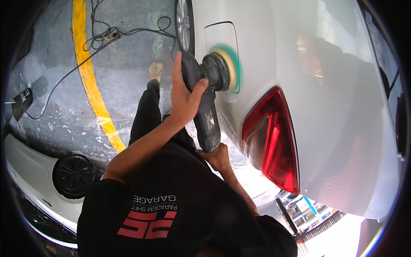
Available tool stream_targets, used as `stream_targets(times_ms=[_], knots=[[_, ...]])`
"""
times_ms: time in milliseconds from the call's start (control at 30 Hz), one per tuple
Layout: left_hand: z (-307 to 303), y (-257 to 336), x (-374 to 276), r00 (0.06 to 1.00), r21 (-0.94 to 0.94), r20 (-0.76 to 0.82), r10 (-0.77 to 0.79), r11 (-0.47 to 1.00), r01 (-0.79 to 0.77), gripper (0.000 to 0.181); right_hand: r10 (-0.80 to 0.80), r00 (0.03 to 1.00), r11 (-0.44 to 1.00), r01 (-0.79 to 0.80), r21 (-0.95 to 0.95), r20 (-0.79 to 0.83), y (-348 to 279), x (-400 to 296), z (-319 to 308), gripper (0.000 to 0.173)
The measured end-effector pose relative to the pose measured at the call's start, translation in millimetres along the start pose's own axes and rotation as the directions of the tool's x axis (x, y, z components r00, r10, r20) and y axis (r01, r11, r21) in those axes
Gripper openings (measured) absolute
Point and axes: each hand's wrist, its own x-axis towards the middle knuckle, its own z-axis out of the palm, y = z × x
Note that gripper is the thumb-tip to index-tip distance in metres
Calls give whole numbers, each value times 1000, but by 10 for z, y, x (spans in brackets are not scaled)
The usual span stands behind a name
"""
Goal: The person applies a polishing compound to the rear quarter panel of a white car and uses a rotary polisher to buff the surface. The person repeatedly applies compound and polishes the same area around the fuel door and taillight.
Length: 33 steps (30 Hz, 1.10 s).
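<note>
A black electric car polisher (207, 119) is in both my hands. My left hand (188, 99) holds its front end, with the thumb over the housing beside the pad head. My right hand (218, 157) is round the rear end of its body, partly hidden behind it. The yellow and green polishing pad (229, 69) is blurred at its edge and lies against the pale car's rear side panel (257, 48), over the outline of the fuel flap (221, 23). A red tail light (282, 144) sits on the car below the pad in the picture.
A power cable (61, 80) loops over the grey floor, across a yellow painted line (93, 86) and past a socket block (112, 36). A dark container with writing (22, 102) is at far left. Another car (35, 170) with a black wheel (74, 176) stands behind my left arm.
</note>
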Motion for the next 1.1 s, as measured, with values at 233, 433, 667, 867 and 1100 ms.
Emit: stream_targets(times_ms=[233,433,667,867,1100], knots=[[16,103,-20,995,11,-10,-97,995,97,91,34,999,997,-33,-69,0,-159,-354,-168,64],[-116,291,611,980,-14,2,-201,979,201,91,52,997,998,-54,39,65,-980,-258,-447,58],[-133,-40,187,967,198,9,-257,948,250,97,107,990,988,-116,100,93,-892,-712,-407,49],[-94,458,676,969,109,12,-247,964,244,94,202,970,975,-211,62,133,-1397,-622,-713,40],[-169,154,432,924,219,76,-375,910,351,101,172,977,951,-198,236,126,-1213,-809,-499,39]])
